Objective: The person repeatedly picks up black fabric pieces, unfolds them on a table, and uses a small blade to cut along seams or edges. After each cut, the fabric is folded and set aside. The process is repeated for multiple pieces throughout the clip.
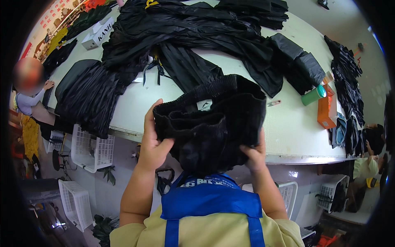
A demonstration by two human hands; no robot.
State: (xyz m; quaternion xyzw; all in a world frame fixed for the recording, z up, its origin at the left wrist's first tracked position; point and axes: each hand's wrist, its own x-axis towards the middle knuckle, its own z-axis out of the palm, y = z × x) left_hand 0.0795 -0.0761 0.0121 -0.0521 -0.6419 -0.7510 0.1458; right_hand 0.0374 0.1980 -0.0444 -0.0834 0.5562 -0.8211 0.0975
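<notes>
Both hands up at chest height, over the near edge of the table. The left hand (151,142) is clamped on the left side of a black garment (214,123), thumb in front, fingers tucked behind the gathered, ribbed band. The right hand (255,154) pinches the lower right of the same piece, fingers curled into the cloth. Held this way the band stands open toward the wearer, bunched in folds; it looks like a hold for checking or turning the piece, though that is only my reading. The garment hangs in the air between the hands, not resting on the table.

The person wears a blue apron (210,201) over a pale yellow top.

Table (288,127): large, white, rounded edge. Across its far half lies a spread heap of black pleated clothes (181,33), with more stacked at the far right edge (347,78). A green cup (313,95) lies on its side by an orange box (327,111). A white carton (98,33) sits at the far left.

Room: white plastic baskets (92,150) below the table edge, another (76,203) lower left, more under the right side. Light floor. Another person sits at the far left of the table with a hand on it (49,85); a further one is partly visible at the right rim (368,164).
</notes>
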